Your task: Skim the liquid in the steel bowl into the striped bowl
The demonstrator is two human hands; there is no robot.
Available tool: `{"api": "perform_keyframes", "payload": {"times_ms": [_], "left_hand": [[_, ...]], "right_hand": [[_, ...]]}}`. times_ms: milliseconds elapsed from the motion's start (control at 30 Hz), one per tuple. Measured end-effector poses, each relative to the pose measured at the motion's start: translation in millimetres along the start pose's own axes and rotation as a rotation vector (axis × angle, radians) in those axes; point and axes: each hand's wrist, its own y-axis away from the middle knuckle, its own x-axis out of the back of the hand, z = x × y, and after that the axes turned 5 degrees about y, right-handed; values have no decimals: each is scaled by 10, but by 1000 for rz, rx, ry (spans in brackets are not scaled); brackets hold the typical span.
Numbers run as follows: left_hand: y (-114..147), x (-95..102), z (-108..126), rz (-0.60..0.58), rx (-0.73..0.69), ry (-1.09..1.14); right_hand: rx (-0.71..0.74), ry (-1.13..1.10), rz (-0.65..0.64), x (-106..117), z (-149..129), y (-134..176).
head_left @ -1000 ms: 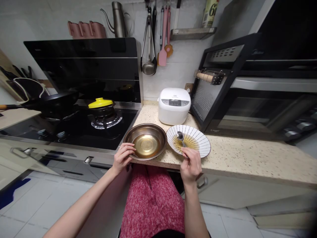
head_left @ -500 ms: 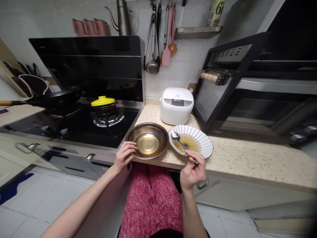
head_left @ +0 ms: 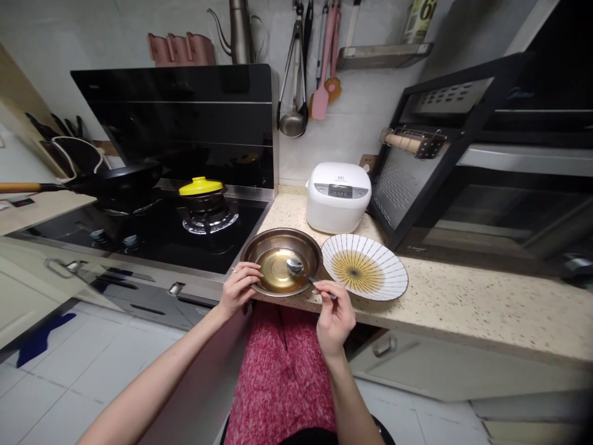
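Head view: we're pinching the spoon (head_left: 301, 271) with our right hand (head_left: 334, 315), hooking left hand (head_left: 238, 289) fingers over the bowl (head_left: 282, 238); overpressing the rim could be spilling liquid (head_left: 277, 281).

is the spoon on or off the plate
Off: the spoon has its head over the metal bowl, handle in the right hand.

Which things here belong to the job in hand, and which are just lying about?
In use:
spoon, in the right hand
metal bowl, left hand on its rim
striped plate, beside the bowl

Apparently just lying about:
rice cooker
yellow-lidded pot
wok
gooseneck kettle
hanging pink spatula and ladle
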Motion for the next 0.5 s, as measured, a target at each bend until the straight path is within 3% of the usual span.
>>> {"api": "perform_keyframes", "payload": {"times_ms": [500], "left_hand": [[19, 3, -11, -12, 4, -26]], "right_hand": [[-89, 27, -80, -75, 13, 38]]}}
